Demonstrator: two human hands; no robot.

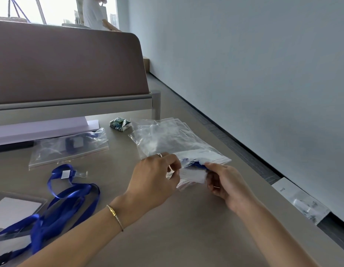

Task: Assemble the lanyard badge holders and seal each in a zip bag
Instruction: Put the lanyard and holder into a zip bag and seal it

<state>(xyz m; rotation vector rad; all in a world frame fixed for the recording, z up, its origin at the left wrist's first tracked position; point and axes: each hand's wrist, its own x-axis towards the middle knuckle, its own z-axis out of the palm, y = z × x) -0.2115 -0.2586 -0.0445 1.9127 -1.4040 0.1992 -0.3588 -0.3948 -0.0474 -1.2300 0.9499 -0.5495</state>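
Your forearms came in from the bottom of the frame and met just right of centre, where both hands worked the same zip bag (194, 166). Its mouth edge ran between your two grips, from lower left up toward the right, so that long axis was what a sealing press would have had to follow, I judged. Your left hand (155, 182) pinched the near left end of that edge with curled fingers; your right hand (225, 184) pinched the other end, touching the plastic, and both sat equally close to it. Inside the bag a blue lanyard (196, 165) and a white card showed through wrinkled clear film; whether the zip was already closed I could not tell. That bag lay on a loose stack of empty bags (163, 135) fanning toward the upper middle. At lower left, loose lanyards (71, 199) and a badge holder (15, 207) waited on the table (186, 237), and one packed bag (69, 147) lay left of centre.
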